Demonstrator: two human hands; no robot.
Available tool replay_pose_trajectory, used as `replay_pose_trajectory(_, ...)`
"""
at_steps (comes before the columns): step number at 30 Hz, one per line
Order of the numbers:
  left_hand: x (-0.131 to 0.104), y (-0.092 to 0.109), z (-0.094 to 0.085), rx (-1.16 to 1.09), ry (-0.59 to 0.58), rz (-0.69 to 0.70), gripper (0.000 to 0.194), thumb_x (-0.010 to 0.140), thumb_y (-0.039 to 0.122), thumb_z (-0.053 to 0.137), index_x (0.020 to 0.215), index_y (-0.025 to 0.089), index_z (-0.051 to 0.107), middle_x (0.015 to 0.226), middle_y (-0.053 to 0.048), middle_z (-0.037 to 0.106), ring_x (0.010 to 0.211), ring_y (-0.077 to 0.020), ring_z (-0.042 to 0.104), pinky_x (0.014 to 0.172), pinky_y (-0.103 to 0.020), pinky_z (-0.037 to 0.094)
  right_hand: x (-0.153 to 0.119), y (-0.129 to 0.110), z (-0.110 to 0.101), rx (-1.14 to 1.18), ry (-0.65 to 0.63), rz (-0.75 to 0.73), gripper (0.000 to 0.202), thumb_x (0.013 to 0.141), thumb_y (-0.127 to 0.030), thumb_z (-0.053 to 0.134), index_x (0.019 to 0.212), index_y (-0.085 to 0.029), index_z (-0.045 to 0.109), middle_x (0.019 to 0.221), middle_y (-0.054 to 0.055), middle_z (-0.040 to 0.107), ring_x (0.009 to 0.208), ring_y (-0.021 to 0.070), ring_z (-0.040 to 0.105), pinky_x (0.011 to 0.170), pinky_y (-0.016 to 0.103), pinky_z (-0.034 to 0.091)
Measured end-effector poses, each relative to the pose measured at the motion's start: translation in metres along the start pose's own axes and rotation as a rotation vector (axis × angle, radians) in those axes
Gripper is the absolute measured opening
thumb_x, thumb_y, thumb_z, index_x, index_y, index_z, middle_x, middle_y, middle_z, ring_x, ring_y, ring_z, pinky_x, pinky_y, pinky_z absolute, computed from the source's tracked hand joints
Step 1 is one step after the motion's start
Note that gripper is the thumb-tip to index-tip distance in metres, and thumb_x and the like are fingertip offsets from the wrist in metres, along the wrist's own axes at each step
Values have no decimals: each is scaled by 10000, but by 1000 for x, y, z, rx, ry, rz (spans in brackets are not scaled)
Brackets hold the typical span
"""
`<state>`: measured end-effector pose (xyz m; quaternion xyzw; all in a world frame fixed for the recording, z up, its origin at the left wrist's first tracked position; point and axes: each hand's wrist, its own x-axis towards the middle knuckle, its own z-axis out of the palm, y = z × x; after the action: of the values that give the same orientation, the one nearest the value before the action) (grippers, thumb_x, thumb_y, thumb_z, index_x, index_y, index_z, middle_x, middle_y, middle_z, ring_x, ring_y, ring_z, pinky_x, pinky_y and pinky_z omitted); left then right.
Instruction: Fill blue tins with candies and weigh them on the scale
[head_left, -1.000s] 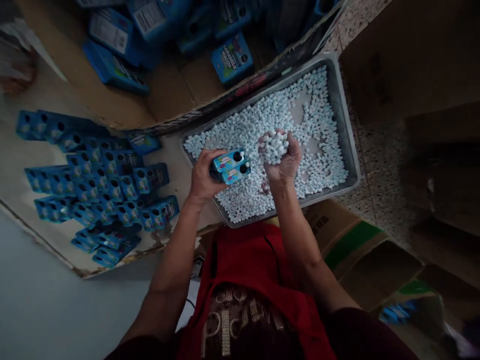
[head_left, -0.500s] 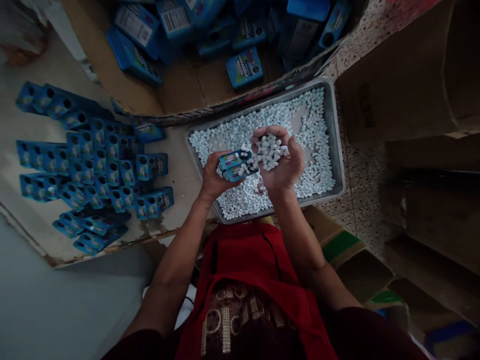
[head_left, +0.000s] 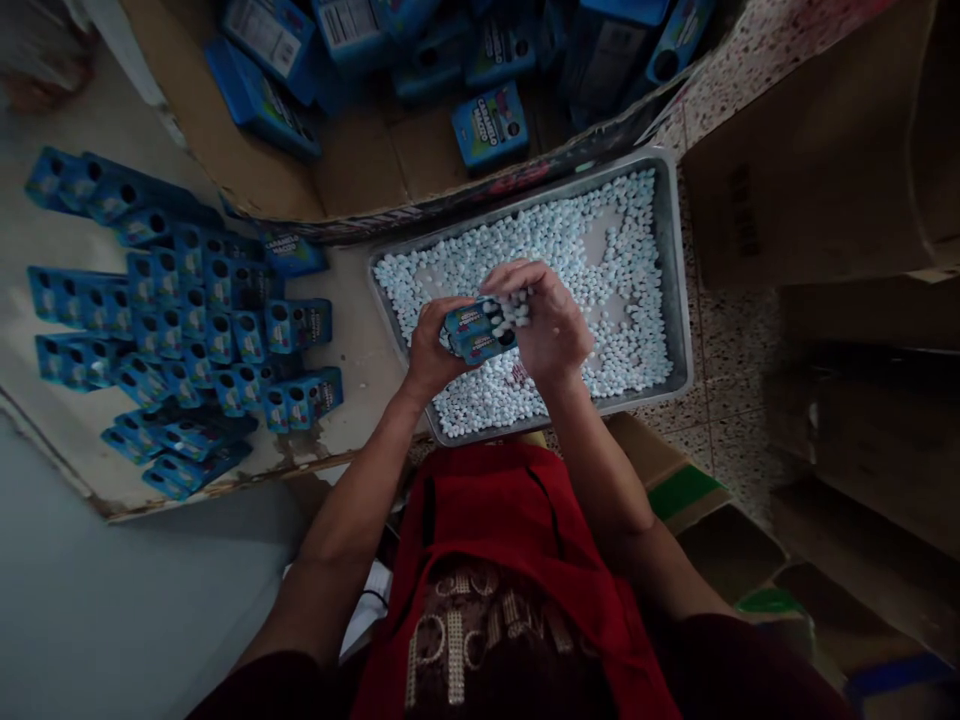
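My left hand point(head_left: 433, 352) is closed around two small blue candy boxes point(head_left: 472, 335), held side by side over the metal tray point(head_left: 680, 290). Their tops face my right hand point(head_left: 559, 335), which is cupped and tipped toward them. White candies point(head_left: 514, 310) spill from its palm and fingers onto the box openings. How full the boxes are inside cannot be made out. Below both hands, the tray holds a spread of pale candies point(head_left: 491, 408), with bare patches toward its right side.
Rows of blue boxes with round dark openings point(head_left: 180, 330) stand on the table point(head_left: 367, 375) at left. A large cardboard carton point(head_left: 360, 180) with more blue boxes borders the tray's far side. Brown cartons point(head_left: 810, 180) stand at right on the speckled floor point(head_left: 735, 400).
My right hand has turned from palm up to tipped over the boxes, moving left against their tops. Fewer candies show in its palm. My left hand has shifted slightly right.
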<state>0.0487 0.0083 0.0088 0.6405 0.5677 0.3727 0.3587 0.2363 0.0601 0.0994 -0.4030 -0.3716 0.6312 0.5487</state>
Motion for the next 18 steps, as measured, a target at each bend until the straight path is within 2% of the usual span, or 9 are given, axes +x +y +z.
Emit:
replay_pose_trajectory(3,4,-4,2,32,76,-18,771,726,374,1037,1392,287,660,1369,-95,770,1302,-335,755,1170,-511,605,-11,-7,-6,-100,-163,-13,612,1031,-875,602,943,-324,855,1113,63,801,1269,326,739,1322,609,486)
replay_pose_trajectory(5,0,-7,0,38,90,-51,767,731,458,1044,1373,275,667,1346,-99,774,1292,-336,758,1181,-521,606,-15,-13,-21,-234,-265,-20,615,1070,-862,554,970,-358,892,1309,35,819,1465,335,672,1392,641,397)
replay_pose_trajectory(6,-6,-8,-2,19,91,-81,788,726,525,1049,1367,269,668,1334,-102,775,1280,-338,765,1173,-528,616,-13,-13,-34,-318,-276,-24,619,1075,-864,546,990,-364,900,1419,19,796,1549,339,620,1408,654,367)
replay_pose_trajectory(7,-13,-10,-3,-15,110,-126,829,714,606,1052,1363,264,665,1315,-102,778,1258,-340,776,1149,-538,634,-9,-11,-51,-413,-247,-32,614,1072,-866,559,1014,-360,902,1510,11,760,1603,346,577,1413,669,348)
replay_pose_trajectory(9,-33,-15,-1,-98,193,-233,932,681,762,1037,1364,261,648,1273,-104,783,1186,-345,804,1065,-561,680,9,4,-91,-625,-87,-68,572,1056,-835,630,1074,-327,892,1610,30,697,1628,352,545,1407,683,336)
replay_pose_trajectory(11,-52,-20,9,-135,317,-320,986,665,866,1006,1356,273,625,1245,-102,784,1104,-334,822,983,-574,707,35,30,-132,-836,99,-140,513,1038,-773,704,1132,-296,869,1598,69,698,1599,336,545,1400,670,322)
replay_pose_trajectory(13,-61,-28,25,-103,471,-358,1004,678,920,972,1360,285,598,1241,-95,777,1049,-306,824,940,-566,715,62,60,-163,-1003,196,-180,476,1047,-737,713,1185,-300,843,1569,92,716,1550,301,564,1391,630,324)
replay_pose_trajectory(16,-43,-44,46,-56,628,-338,1033,728,951,924,1418,272,564,1302,-83,758,1140,-285,816,1004,-547,701,88,93,-175,-1163,193,-204,611,1082,-765,624,1359,-246,791,1599,150,672,1577,368,557,1378,727,332)
replay_pose_trajectory(18,-16,-58,52,-90,576,-281,1089,719,961,926,1468,259,562,1396,-92,741,1285,-308,789,1107,-555,672,93,104,-168,-1181,188,-233,660,1120,-767,534,1429,-232,764,1587,167,660,1595,411,550,1360,778,344)
